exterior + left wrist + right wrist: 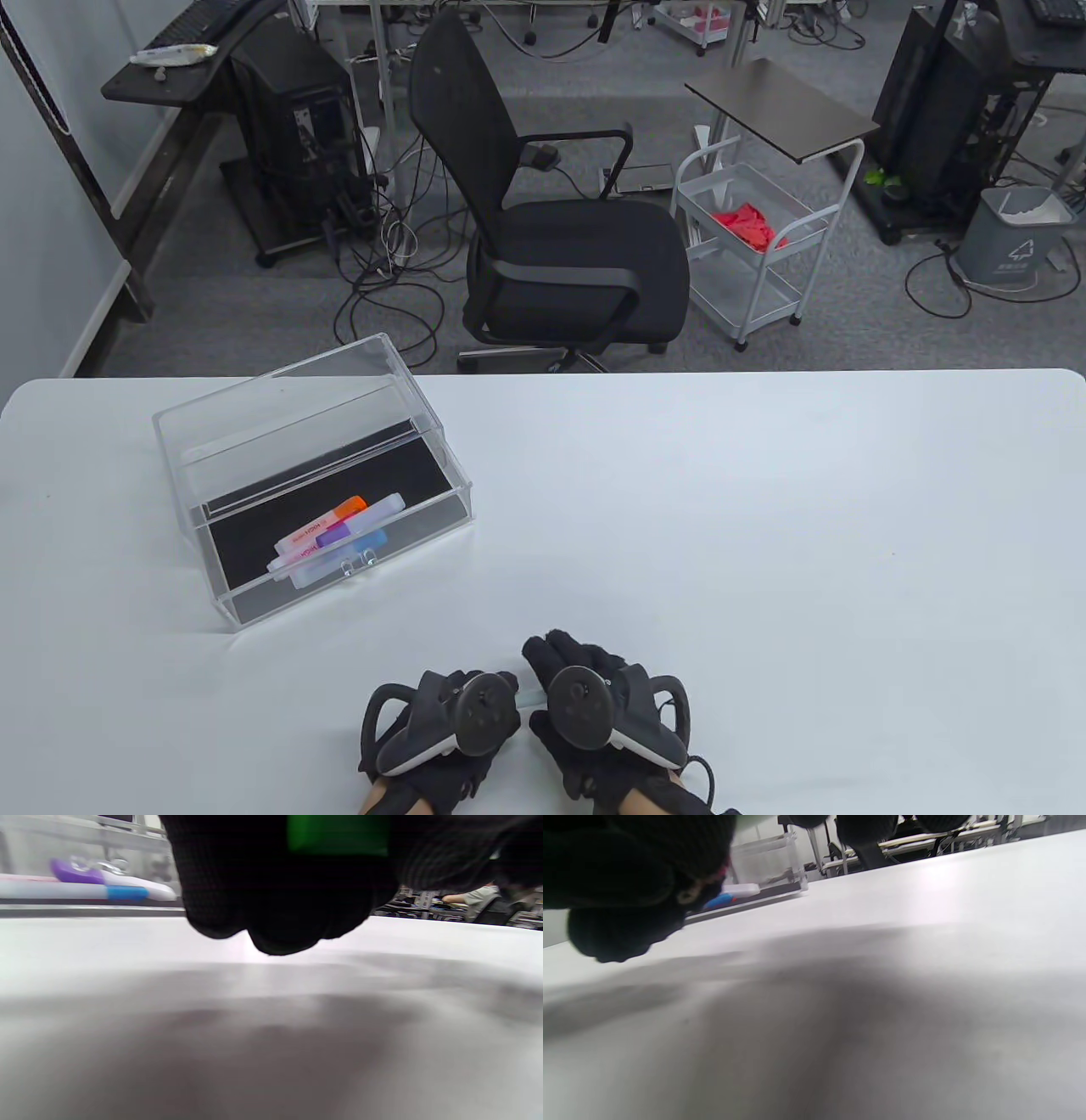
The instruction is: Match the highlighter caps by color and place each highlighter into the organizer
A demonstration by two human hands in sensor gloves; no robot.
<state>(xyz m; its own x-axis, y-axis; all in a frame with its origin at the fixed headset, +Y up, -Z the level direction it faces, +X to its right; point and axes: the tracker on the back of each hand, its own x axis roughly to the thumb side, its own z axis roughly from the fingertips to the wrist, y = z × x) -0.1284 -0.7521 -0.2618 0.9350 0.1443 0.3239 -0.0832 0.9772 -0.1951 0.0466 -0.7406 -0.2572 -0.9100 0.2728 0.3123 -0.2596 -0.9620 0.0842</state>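
Green cap point(338, 835): seen only in left wrist view, enclosed by curled fingers point(271, 899) of left hand point(441, 722). Gripped, colour plain.

Right hand point(594, 705) touching left hand, both near the table's point(764, 509) front edge, well apart from organizer point(314, 475). A pale sliver point(530, 698) shows between the hands in table view; judged to be the green highlighter's barrel, but too little is visible to confirm. Right wrist view: a pale green-white edge point(755, 820) at the top beside curled fingers point(619, 891); right hand appears to grip the barrel, though the contact itself is hidden.

Step in hand (judgement): capping the green highlighter, cap in left, barrel in right.

Organizer: clear box with black floor, left of and beyond the hands. Inside, toward its near wall, three capped highlighters lying side by side, touching: orange point(327, 522), purple point(335, 536), blue point(339, 556).

Progress (judgement): three stowed, green one left to close and place. No other loose highlighters on table.

Writing: "HIGH" readable on orange and purple barrels; the rest too small
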